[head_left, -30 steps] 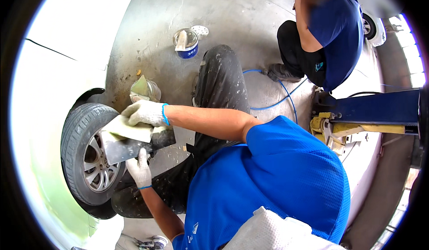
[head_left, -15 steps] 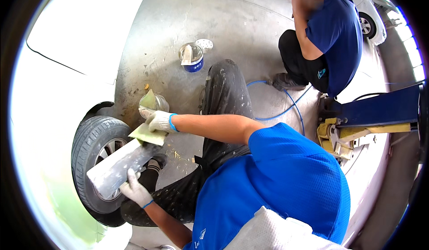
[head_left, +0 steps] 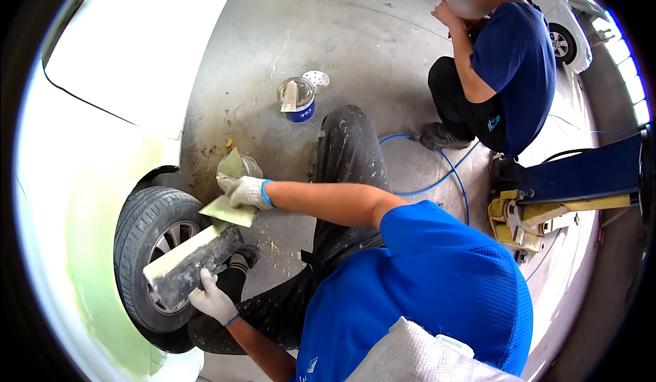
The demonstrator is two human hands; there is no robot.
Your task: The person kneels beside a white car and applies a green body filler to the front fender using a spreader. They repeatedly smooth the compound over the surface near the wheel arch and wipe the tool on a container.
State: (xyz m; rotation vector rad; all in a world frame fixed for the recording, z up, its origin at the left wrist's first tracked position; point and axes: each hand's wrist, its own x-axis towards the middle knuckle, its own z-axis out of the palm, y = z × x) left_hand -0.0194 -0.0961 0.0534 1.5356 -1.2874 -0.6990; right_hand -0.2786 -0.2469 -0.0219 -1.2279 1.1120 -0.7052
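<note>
My left hand (head_left: 213,301), in a white knit glove, is closed on the near edge of a long flat putty board (head_left: 191,271). Grey smears cover part of its face, with a pale band along one side. Above it, my right hand (head_left: 247,193), gloved with a blue cuff, grips a pale green flat putty spreader (head_left: 224,211). The spreader's lower edge lies at or just over the board's upper end; contact is unclear. Just beyond the right hand stands an open tin (head_left: 251,167) with another greenish flat piece (head_left: 232,164) sticking up from it.
A white car body with greenish patches (head_left: 102,245) and its wheel (head_left: 158,259) rise close on the left. A blue can (head_left: 301,113) with a scraper on top sits beside a perforated disc (head_left: 317,79). Blue hose (head_left: 437,184), a blue-yellow lift arm (head_left: 574,184) and a crouching co-worker (head_left: 512,67) are right.
The view has shifted slightly. The board has turned, so its grey face looks darker, and the spreader has moved up relative to it. The co-worker's hands have moved near the face.
</note>
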